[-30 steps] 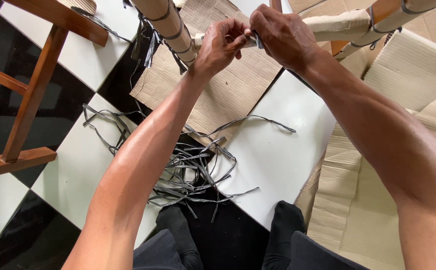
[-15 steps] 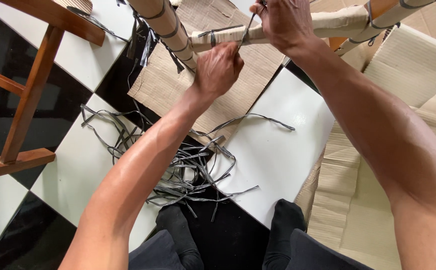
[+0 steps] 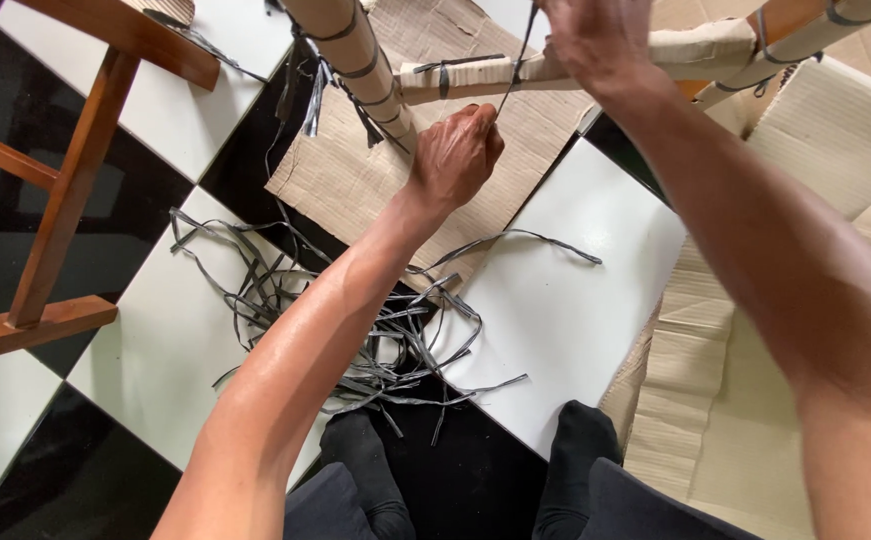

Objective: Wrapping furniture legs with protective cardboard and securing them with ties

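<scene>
Hands [image 3: 458, 155] farther apart, strap [image 3: 511, 78] taut.

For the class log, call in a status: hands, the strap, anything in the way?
Left hand pinching grey strap, right hand pulling its upper end. Strap taut beside the cardboard-wrapped bar. Cut straps piled on floor; nothing blocking.

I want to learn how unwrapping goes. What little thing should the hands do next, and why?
Probably draw the grey strap free of the cardboard-wrapped bar. The left hand pinches its lower end and the right hand its upper end, so it runs taut between them, and another band sits on the bar beside it. Loose straps lie heaped on the floor.
</scene>
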